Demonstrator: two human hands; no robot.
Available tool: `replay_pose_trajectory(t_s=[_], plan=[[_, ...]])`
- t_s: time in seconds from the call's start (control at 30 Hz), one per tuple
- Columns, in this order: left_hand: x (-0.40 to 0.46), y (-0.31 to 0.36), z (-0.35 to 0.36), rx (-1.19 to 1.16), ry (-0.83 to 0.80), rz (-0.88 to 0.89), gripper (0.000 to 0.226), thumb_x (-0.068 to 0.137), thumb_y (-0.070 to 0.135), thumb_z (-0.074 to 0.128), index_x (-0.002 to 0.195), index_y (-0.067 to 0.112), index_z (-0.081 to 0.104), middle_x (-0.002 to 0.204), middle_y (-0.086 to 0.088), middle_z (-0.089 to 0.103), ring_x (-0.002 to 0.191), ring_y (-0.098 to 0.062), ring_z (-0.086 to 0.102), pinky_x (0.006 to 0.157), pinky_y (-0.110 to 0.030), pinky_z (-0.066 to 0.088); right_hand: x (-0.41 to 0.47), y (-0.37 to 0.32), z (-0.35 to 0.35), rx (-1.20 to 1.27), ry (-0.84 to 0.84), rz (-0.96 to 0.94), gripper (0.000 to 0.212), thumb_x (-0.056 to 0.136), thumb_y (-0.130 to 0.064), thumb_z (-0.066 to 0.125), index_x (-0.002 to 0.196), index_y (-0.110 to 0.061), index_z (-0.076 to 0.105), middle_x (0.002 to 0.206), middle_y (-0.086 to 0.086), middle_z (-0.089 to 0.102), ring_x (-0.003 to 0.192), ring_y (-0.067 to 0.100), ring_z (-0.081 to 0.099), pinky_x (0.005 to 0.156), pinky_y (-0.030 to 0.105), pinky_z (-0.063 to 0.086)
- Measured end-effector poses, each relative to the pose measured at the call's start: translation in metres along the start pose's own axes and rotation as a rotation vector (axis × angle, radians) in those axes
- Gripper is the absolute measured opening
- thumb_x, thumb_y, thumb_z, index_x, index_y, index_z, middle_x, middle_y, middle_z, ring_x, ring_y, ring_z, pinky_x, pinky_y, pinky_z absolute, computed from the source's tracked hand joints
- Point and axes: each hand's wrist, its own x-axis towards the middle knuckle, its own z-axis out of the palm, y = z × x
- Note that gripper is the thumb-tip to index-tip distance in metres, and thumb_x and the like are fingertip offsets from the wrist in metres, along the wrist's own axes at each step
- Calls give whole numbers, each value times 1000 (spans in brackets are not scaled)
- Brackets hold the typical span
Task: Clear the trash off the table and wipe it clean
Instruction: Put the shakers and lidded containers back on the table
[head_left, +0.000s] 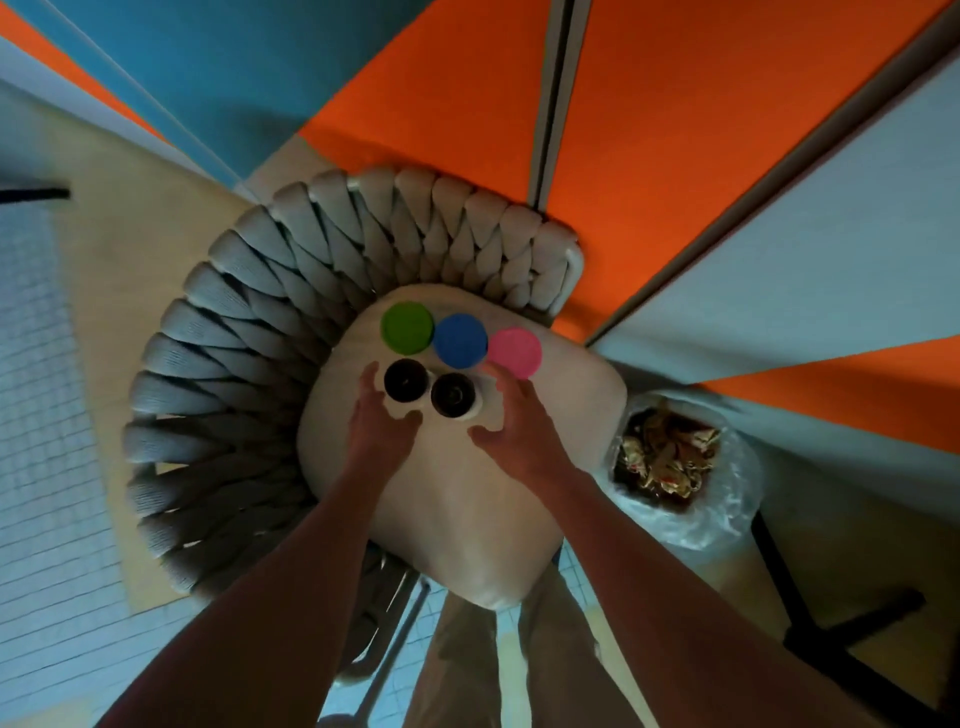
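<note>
Two bare hands reach over the chair cushion (457, 499): left hand (376, 421) and right hand (511, 428), fingers spread, flank two dark cups (405, 380), gripping nothing. Beyond lie three coloured discs (460, 340); the trash bin (670, 462) stands right.

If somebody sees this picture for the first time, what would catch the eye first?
Probably three bright discs in a row on the pale chair cushion: green disc, blue disc, pink disc. Just below them, both hands reach around two dark cups. A full trash bin stands at the right.

Bare forearms, no sleeves; khaki trousers (457, 665) below
</note>
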Motion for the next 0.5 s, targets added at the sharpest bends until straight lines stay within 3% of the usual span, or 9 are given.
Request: replay_pose_trajectory(t_s=[0.17,0.23,0.3,0.43,0.5], plan=[[36,-37,24,-80,-28,-62,97,81,11,80,156,28,22,140,-8,58,128,-28,55,105,-43,45,31,26,37,29,20,-19,84,77,-12,81,147,-20,35,147,3,45,130,20,49,97,27,41],[45,-47,31,-151,-57,-59,95,78,10,81,153,30,26,141,-5,58,126,-25,56,106,-48,46,37,35,48,56,23,-18,83,76,-11,81,145,-18,36,145,2,48,129,17,49,99,27,41],[55,-55,40,-203,-65,-55,89,76,8,83,150,23,36,142,-5,57,126,-19,55,109,-44,44,44,46,60,67,25,-26,79,74,-10,81,142,-16,40,141,2,52,128,16,49,103,30,43],[73,-65,55,-250,-76,-8,87,62,41,83,138,10,54,133,-7,64,126,-20,58,112,-39,43,56,59,77,75,81,-45,72,71,-9,81,136,-10,49,132,5,59,123,19,55,102,33,46],[77,-67,62,-214,-60,6,81,65,43,83,135,10,58,130,-6,66,124,-20,60,109,-29,43,62,63,84,81,104,-25,67,69,-10,81,131,-12,55,127,5,62,118,21,59,98,38,49]])
